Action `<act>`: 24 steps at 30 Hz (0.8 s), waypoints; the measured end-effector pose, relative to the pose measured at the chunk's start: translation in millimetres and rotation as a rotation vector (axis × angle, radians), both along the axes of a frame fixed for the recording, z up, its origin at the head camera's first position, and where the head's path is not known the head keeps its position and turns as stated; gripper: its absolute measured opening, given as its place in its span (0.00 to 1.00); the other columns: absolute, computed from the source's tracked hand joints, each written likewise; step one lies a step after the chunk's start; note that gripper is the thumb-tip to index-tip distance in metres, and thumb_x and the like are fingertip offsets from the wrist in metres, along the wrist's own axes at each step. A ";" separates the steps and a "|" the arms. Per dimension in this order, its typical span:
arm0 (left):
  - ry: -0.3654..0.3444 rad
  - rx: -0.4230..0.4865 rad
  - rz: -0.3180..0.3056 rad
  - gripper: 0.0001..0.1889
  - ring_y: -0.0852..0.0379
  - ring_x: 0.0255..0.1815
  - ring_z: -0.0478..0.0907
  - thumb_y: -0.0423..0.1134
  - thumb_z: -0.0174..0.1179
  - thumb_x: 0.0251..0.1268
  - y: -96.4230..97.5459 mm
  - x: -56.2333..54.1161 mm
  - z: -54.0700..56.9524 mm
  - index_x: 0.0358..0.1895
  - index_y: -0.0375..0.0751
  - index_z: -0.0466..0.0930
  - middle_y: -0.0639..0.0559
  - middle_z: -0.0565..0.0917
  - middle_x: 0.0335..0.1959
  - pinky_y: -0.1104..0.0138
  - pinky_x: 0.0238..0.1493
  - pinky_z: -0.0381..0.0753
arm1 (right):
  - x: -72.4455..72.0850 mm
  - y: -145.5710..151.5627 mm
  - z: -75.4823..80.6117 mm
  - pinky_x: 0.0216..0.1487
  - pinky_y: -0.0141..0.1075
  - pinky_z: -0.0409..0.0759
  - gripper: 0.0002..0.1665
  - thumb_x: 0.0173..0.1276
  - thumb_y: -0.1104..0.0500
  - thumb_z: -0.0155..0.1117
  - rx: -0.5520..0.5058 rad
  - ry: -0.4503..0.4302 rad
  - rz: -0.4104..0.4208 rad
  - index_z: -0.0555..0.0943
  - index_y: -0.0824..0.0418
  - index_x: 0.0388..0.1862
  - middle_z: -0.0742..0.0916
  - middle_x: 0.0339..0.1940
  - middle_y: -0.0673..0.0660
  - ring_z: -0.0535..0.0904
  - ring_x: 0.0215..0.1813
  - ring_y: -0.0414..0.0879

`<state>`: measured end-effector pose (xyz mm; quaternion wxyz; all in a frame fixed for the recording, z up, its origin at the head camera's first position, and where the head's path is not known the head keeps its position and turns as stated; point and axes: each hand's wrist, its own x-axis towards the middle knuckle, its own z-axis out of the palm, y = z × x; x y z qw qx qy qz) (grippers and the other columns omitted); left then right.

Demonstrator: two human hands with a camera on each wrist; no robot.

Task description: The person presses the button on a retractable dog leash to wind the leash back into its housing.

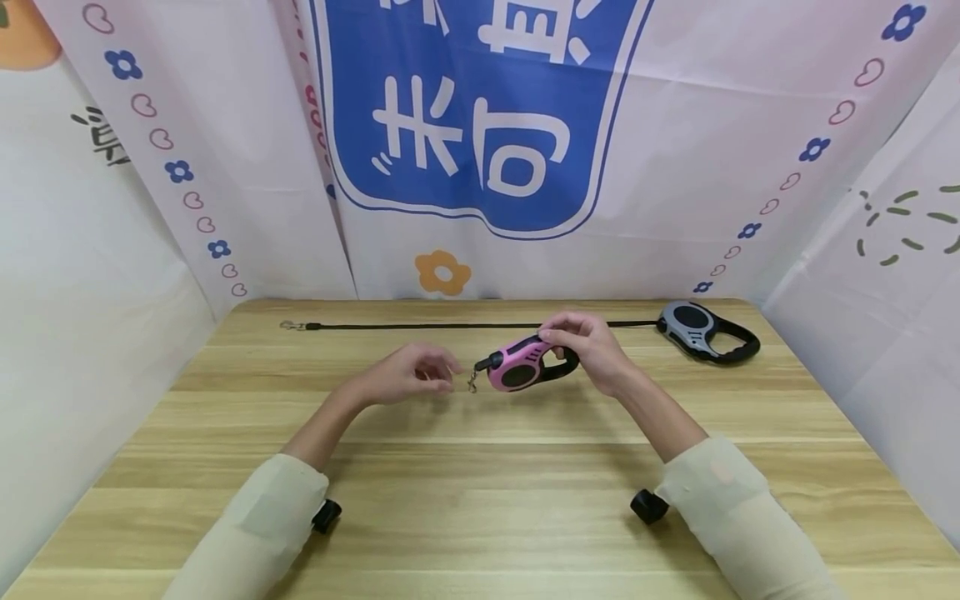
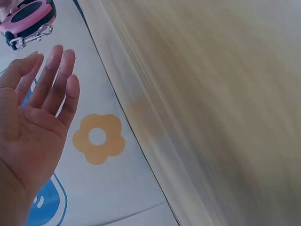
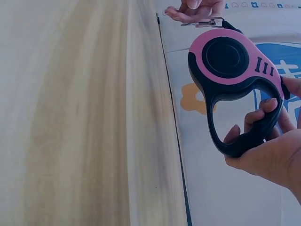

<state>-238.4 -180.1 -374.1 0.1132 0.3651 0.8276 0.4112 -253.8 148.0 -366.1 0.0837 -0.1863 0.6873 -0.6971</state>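
Observation:
My right hand (image 1: 588, 348) grips the black loop handle of a pink and black retractable dog leash (image 1: 517, 365), holding it above the table. In the right wrist view the fingers curl through the handle of the leash (image 3: 225, 59) and the thumb lies by its top. A small metal clip (image 1: 472, 382) hangs from the leash's left end. Just left of the clip is my left hand (image 1: 416, 372), its fingers loosely bent and holding nothing. In the left wrist view the palm of the left hand (image 2: 40, 103) shows bare, with the clip (image 2: 33, 37) beyond the fingertips.
A grey and black retractable leash (image 1: 693, 329) lies at the table's back right. Its black cord (image 1: 420, 326) runs leftward along the back to a metal clip (image 1: 292, 325). Behind the wooden table (image 1: 480, 500) hangs a printed cloth (image 1: 285, 217).

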 end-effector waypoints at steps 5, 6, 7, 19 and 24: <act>0.008 0.009 0.022 0.12 0.43 0.39 0.86 0.28 0.62 0.73 -11.0 6.6 0.9 0.55 0.24 0.80 0.38 0.88 0.41 0.66 0.41 0.85 | 4.7 -1.3 -0.4 0.39 0.33 0.74 0.10 0.72 0.68 0.63 0.013 -0.011 0.013 0.87 0.54 0.35 0.84 0.28 0.48 0.75 0.31 0.42; 0.015 0.011 0.036 0.12 0.42 0.39 0.86 0.27 0.62 0.73 -12.9 8.3 1.5 0.55 0.24 0.80 0.37 0.88 0.41 0.66 0.41 0.85 | 5.4 -1.7 -0.7 0.39 0.33 0.74 0.10 0.72 0.68 0.63 0.017 -0.009 0.016 0.87 0.54 0.35 0.84 0.27 0.48 0.75 0.31 0.42; 0.018 0.013 0.053 0.12 0.41 0.39 0.86 0.27 0.61 0.73 -14.1 10.2 2.4 0.56 0.25 0.79 0.36 0.88 0.40 0.66 0.40 0.84 | 6.5 -2.0 -0.9 0.39 0.33 0.73 0.10 0.71 0.68 0.63 0.021 -0.006 0.020 0.87 0.54 0.36 0.84 0.27 0.48 0.75 0.30 0.42; 0.081 -0.075 0.126 0.16 0.56 0.34 0.80 0.25 0.60 0.73 -18.9 22.9 8.0 0.58 0.36 0.68 0.41 0.87 0.35 0.65 0.37 0.81 | 13.3 -1.7 -9.2 0.39 0.32 0.74 0.06 0.70 0.68 0.65 0.076 0.023 0.030 0.87 0.59 0.38 0.83 0.26 0.49 0.75 0.30 0.42; 0.094 -0.110 0.109 0.10 0.57 0.36 0.81 0.25 0.60 0.72 -21.1 23.2 7.4 0.53 0.33 0.76 0.41 0.86 0.37 0.65 0.38 0.82 | 14.4 -3.7 -13.3 0.38 0.31 0.73 0.05 0.70 0.69 0.65 0.084 0.037 0.048 0.87 0.62 0.38 0.84 0.27 0.48 0.74 0.31 0.41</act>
